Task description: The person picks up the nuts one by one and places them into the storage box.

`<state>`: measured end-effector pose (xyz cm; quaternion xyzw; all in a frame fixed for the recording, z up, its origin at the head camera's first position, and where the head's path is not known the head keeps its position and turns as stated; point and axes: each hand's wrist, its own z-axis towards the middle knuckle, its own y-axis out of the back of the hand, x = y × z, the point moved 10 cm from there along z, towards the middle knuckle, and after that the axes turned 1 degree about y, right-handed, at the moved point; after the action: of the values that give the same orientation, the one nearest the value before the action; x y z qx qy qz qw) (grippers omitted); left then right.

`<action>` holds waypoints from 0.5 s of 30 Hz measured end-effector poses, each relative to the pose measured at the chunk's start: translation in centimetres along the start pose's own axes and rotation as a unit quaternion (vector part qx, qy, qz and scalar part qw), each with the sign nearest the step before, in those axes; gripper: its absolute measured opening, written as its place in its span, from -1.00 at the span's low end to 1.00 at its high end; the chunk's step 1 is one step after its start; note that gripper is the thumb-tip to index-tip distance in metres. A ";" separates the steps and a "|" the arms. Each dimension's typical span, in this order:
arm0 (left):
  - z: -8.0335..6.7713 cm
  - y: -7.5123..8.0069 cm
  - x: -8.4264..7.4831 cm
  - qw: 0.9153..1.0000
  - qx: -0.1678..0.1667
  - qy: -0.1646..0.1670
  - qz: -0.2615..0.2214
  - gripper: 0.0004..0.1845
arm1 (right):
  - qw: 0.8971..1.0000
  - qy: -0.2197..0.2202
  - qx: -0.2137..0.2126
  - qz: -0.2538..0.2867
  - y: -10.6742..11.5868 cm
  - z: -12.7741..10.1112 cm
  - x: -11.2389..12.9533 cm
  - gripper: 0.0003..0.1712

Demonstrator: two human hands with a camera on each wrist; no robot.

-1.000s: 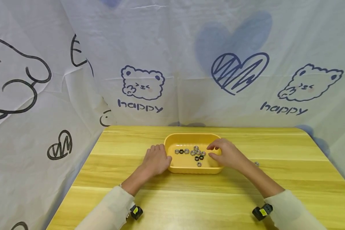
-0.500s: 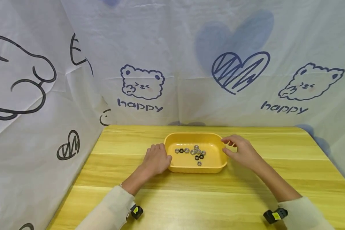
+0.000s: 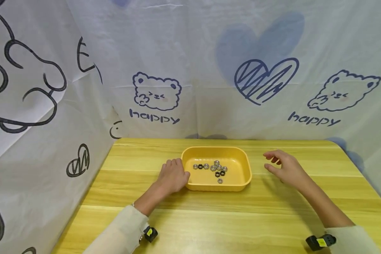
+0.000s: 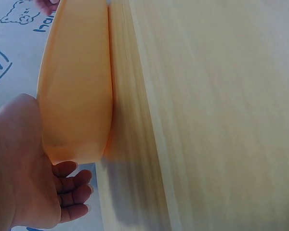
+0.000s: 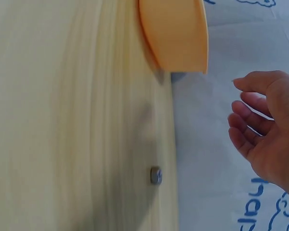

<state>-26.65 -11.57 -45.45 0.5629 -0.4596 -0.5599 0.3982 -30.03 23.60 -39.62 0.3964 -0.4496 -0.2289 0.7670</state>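
- On a wooden counter [image 3: 228, 218] walled by printed white cloth [image 3: 190, 70], a yellow tray [image 3: 246, 165] holds nuts [image 3: 214, 168].
- Left hand [image 3: 173, 176] rests against its left end, fingers relaxed.
- Right hand [image 3: 287, 168] hovers apart, fingers loosely spread, holding nothing.

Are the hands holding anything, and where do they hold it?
The left hand rests against the left end of the yellow tray, touching its wall rather than gripping it. The right hand hovers over the table, holding nothing.
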 end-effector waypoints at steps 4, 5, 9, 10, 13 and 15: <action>-0.1 0.1 0.3 1.000 -0.002 0.007 -0.006 -0.60 | 1.000 -0.009 0.006 -0.003 -0.1 -0.3 -1.0 -0.58; -0.2 0.0 0.4 1.000 -0.001 0.011 -0.008 -0.60 | 1.000 -0.010 0.008 -0.002 -0.2 -0.3 -1.2 -0.58; -0.2 -0.4 0.6 1.000 0.002 0.014 -0.014 -0.60 | 0.999 -0.022 0.027 0.001 -0.3 -0.8 -2.2 -0.58; -0.2 -0.4 0.5 1.000 0.002 0.012 -0.015 -0.60 | 0.999 -0.029 0.032 0.002 -0.3 -1.0 -2.5 -0.57; -0.1 -0.4 0.2 1.000 -0.003 0.006 -0.014 -0.61 | 0.998 -0.043 0.046 0.000 -0.4 -1.7 -3.5 -0.55; -0.1 -0.2 0.1 1.000 -0.007 0.005 -0.010 -0.62 | 0.997 -0.047 0.056 -0.001 -0.5 -2.1 -4.0 -0.54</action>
<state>-26.57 -11.57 -45.69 0.5678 -0.4479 -0.5642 0.3983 -30.16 26.97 -42.65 0.4283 -0.4965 -0.2225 0.7215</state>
